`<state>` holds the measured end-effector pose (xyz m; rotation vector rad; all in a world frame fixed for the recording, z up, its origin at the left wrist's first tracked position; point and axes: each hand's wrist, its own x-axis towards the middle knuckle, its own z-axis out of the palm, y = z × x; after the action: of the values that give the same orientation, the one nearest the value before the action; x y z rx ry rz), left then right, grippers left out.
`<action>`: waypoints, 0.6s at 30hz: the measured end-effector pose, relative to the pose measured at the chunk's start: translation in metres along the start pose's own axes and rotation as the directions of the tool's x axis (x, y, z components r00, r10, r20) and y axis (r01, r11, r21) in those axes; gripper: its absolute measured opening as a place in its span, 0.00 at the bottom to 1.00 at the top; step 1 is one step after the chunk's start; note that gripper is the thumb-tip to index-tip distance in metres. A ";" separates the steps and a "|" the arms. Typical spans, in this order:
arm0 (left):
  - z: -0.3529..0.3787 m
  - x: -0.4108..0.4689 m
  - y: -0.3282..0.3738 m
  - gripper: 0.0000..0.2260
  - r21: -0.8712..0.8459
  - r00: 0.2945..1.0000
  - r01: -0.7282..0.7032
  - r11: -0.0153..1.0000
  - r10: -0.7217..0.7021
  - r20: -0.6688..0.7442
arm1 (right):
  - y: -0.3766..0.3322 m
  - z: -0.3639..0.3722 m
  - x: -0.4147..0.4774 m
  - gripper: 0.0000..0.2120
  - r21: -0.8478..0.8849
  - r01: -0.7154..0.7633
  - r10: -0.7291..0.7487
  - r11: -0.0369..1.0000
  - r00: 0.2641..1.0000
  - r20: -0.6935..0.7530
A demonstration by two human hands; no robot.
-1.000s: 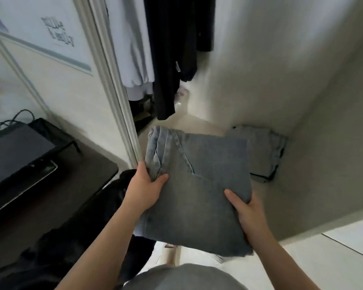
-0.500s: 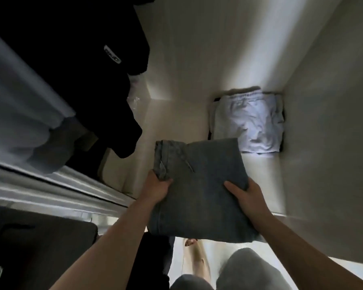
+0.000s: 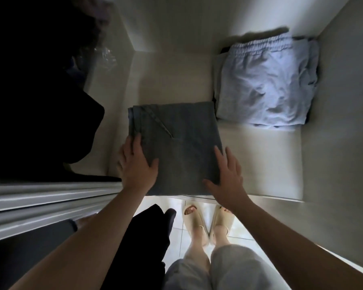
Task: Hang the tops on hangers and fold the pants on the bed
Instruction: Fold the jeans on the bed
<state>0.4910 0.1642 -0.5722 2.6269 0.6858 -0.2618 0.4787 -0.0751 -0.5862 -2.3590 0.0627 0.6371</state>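
One folded jeans (image 3: pixel 176 132) under left hand (image 3: pixel 137 164), right hand (image 3: pixel 226 181) — one pale-blue pile (image 3: pixel 264 84) beside.

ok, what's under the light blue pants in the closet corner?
Dark fabric peeks out at the edges of the light blue pants; what it is, or how many pieces, is covered.

folded jeans (image 3: pixel 176 141) on closet floor (image 3: pixel 172 80) | folded pants (image 3: pixel 266 84) behind-right, just beside | hanging clothes (image 3: pixel 40 101) left

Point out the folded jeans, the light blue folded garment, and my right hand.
folded jeans (image 3: pixel 176 130), head view, middle of its top face
light blue folded garment (image 3: pixel 264 84), head view, centre of top layer
right hand (image 3: pixel 228 180), head view, back of the hand
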 end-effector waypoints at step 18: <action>0.051 -0.031 -0.003 0.40 0.390 0.938 -0.289 0.874 0.177 0.299 | 0.023 0.043 0.013 0.35 -0.384 0.329 -0.334 0.863 0.941 0.055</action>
<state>0.4592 0.1312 -0.6099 2.9760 0.2298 -0.7375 0.4667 -0.0646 -0.6339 -2.6634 -0.5017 0.4950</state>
